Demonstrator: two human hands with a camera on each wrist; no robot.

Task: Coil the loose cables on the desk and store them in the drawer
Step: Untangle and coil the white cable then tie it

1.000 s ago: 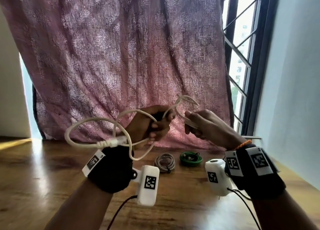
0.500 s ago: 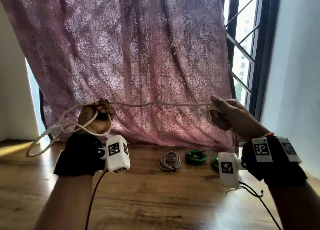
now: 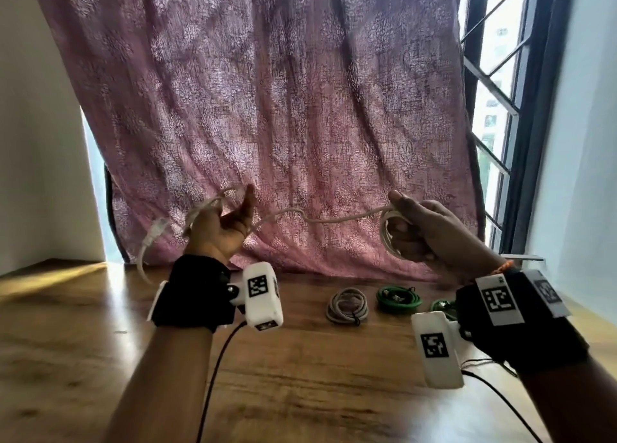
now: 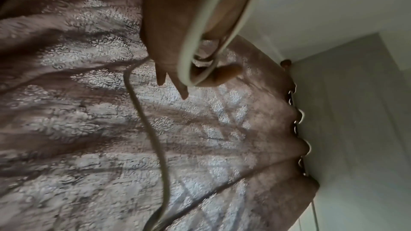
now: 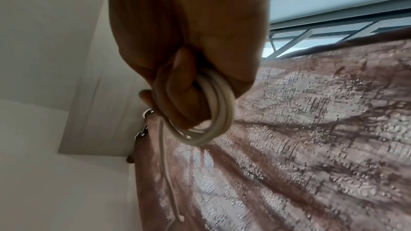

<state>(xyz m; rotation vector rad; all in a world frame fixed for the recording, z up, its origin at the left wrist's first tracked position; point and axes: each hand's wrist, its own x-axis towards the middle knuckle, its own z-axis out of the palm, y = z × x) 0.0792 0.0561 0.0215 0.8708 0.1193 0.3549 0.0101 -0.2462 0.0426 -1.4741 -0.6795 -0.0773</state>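
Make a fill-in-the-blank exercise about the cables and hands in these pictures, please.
1. The right hand grips a small ____ of the thin white cable.
2. The grey coiled cable lies on the wooden ____.
3. Beside it lies a coiled cable of ____ colour.

Missing words: coil; desk; green

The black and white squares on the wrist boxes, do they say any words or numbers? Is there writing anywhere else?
No words or numbers can be read in any view.
Box on the left wrist: a black-and-white square code pattern, no letters.
Box on the right wrist: another square code pattern, no letters.
White tags on the right wristband: code patterns; one tiny mark at the top edge is too small to read.
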